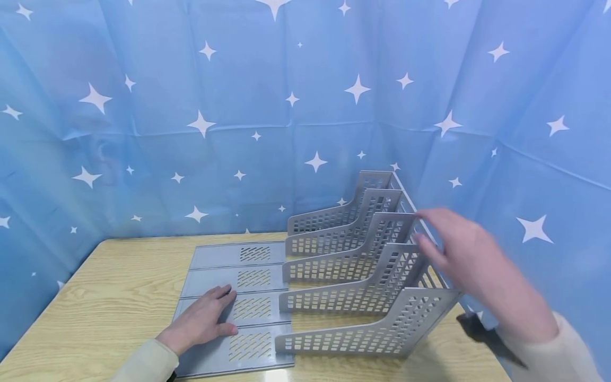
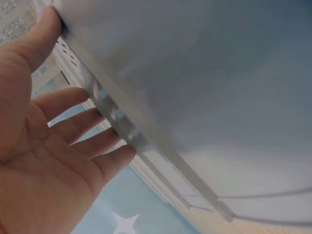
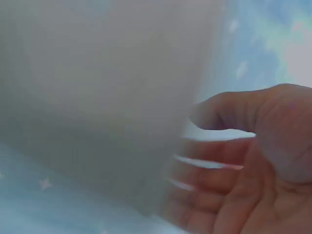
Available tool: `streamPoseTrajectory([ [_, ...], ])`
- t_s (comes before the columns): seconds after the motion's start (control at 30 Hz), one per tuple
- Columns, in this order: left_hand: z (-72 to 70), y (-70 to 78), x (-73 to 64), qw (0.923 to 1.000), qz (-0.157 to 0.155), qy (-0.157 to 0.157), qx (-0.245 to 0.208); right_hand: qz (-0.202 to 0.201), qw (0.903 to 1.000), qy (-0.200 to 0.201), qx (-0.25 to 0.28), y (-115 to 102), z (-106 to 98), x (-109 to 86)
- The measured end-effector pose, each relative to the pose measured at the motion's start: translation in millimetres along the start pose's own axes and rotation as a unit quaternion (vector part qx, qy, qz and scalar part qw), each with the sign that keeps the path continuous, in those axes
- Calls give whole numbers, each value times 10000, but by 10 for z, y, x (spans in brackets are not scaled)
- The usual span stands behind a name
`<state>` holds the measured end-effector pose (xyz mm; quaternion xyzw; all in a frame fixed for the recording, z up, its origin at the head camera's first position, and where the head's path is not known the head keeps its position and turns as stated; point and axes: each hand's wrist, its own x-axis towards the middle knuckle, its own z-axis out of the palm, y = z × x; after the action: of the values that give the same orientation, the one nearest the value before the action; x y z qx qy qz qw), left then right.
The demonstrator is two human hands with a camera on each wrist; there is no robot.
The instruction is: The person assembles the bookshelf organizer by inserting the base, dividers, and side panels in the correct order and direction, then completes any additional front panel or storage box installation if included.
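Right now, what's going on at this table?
A person is handling a grey perforated rack with both hands. Its five dividers stand upright in a row on the table. The left hand rests on a flat slotted panel at the dividers' low ends; I can't tell whether panel and rack are joined. The right hand is at the rack's tall back side, too blurred to tell whether it grips.

Left fingers (image 2: 95, 143) low, extended | right fingers (image 3: 214, 178) raised, slightly bent
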<state>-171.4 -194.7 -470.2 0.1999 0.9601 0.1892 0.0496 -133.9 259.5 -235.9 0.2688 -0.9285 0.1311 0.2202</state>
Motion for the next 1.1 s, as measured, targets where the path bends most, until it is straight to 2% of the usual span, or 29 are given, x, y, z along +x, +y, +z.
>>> streamPoseTrajectory([
  [0.03,4,3,-2,10000,-17,-1,-24,-585,9975,383,-59,-131,54,-46],
  [0.1,11,9,-7,10000,-47,6,-56,-1665,9828,786,-129,-381,232,-142],
  [0.13,12,11,-8,9999,-62,9,-80,-2086,9750,748,-150,-485,346,-186],
  [0.17,11,9,-10,9999,-80,-2,-98,-2235,9736,415,-177,-595,452,-236],
  [0.27,5,-34,-16,9999,-105,-49,-123,-2295,9705,-606,-427,-786,826,-370],
  [0.37,-13,-104,-26,9998,-71,-99,-129,-2002,9649,-1660,-355,-799,1132,-468],
  [0.47,-33,-167,-23,9998,-8,-94,-149,-1603,9624,-2192,101,-764,1300,-513],
  [0.53,-55,-193,-19,9998,-8,-108,-156,-1436,9618,-2283,463,-740,1351,-529],
  [0.67,-92,-213,6,9998,-23,-162,-146,-1683,9650,-1882,706,-691,1380,-539],
  [0.83,-110,-204,35,9997,-4,-189,-134,-1826,9672,-1639,662,-660,1362,-540],
  [1.1,-73,-199,81,9997,92,-151,-168,-1715,9670,-1830,459,-650,1373,-535],
])
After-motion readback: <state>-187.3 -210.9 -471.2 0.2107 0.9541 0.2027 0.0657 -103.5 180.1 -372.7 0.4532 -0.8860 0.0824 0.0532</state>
